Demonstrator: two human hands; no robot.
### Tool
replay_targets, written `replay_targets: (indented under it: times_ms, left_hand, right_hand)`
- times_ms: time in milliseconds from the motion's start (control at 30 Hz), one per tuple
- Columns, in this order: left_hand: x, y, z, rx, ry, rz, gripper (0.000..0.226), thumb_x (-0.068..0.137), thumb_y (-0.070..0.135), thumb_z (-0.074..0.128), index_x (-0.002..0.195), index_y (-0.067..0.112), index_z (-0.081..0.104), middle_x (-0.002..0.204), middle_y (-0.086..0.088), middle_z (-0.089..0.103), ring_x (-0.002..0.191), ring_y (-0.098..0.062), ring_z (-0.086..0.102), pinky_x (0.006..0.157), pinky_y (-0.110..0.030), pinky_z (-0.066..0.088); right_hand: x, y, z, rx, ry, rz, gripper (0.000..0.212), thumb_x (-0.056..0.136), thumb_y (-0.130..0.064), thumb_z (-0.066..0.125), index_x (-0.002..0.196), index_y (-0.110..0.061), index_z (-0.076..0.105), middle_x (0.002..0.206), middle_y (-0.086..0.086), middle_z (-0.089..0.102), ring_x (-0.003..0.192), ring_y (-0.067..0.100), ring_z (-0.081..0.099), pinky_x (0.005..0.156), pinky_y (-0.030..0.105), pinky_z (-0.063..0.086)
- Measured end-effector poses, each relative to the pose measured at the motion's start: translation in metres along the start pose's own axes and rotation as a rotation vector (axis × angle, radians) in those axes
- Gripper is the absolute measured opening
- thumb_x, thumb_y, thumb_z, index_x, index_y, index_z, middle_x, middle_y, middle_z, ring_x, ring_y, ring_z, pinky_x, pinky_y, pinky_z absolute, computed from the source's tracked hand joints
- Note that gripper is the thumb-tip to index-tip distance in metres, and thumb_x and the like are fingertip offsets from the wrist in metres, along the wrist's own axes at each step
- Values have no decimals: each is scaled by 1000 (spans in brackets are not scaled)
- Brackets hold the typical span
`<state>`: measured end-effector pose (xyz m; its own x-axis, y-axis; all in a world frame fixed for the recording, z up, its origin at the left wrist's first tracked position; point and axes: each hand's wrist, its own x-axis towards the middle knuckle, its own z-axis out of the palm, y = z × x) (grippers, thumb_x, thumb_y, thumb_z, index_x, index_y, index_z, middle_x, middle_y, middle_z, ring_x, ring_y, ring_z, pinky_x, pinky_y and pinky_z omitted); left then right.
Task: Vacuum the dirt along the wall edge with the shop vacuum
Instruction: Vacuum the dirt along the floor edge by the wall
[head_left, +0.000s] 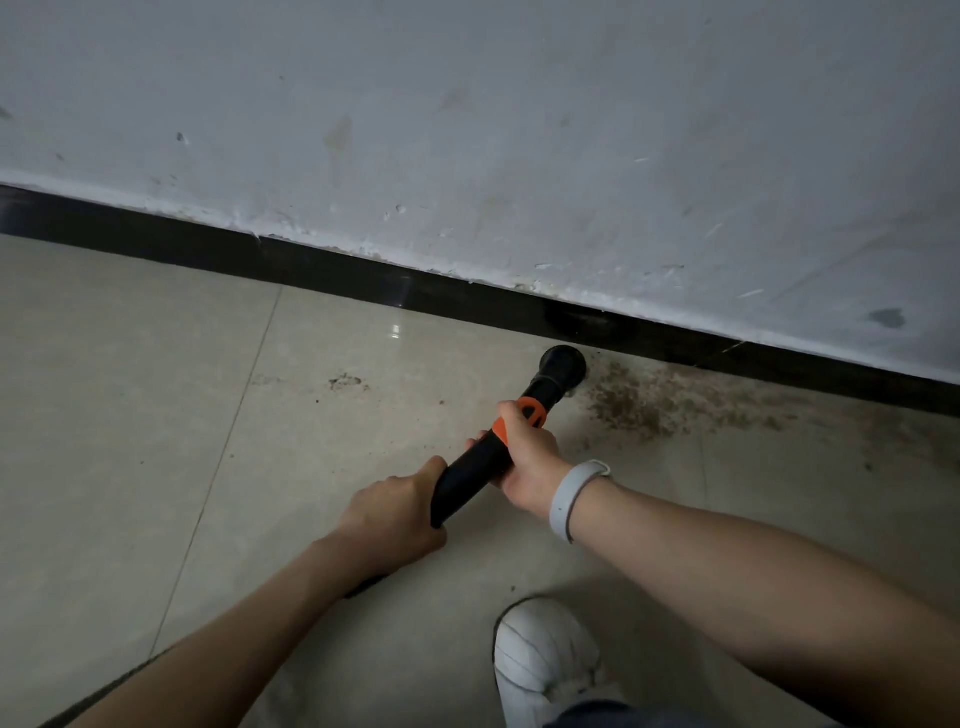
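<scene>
In front of me stands a large pale wall (519, 130), grey-white, with scratches, small stains and chipped paint along its lower border. Under it runs a black glossy baseboard (332, 267), going down toward the right. The floor (130, 389) is made of big beige tiles with thin joints, and it shines a little near the baseboard. On the tiles at the right, just beside the baseboard, lies a wide patch of brown dirt (639, 405); a smaller spot of dirt (345, 382) lies more to the left, apart from the wall. I hold the black vacuum tube (483, 462) with both hands, and its round nozzle (563, 366) is on the floor close to the baseboard, at the left border of the big dirt patch. My right hand (524, 457) is wrapped around the tube next to its orange ring (530, 413), and my left hand (395, 514) is wrapped around the tube lower, nearer to me. On my right wrist is a white band (571, 499). My white shoe (545, 660) stands on the tile below.
</scene>
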<state>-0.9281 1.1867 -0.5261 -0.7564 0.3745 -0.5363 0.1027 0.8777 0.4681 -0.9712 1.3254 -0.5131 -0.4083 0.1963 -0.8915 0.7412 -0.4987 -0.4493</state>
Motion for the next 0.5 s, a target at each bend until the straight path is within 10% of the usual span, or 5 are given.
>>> replay_targets:
  times_ms: [500]
  left_hand:
    - [-98, -96, 11, -60, 130, -274, 27, 81, 24, 55, 97, 31, 33, 69, 8, 47, 66, -18, 50, 56, -25, 34]
  right_hand:
    - [-38, 93, 86, -147, -219, 144, 22, 90, -16, 58, 109, -9, 49, 78, 7, 55, 60, 16, 60, 81, 37, 57]
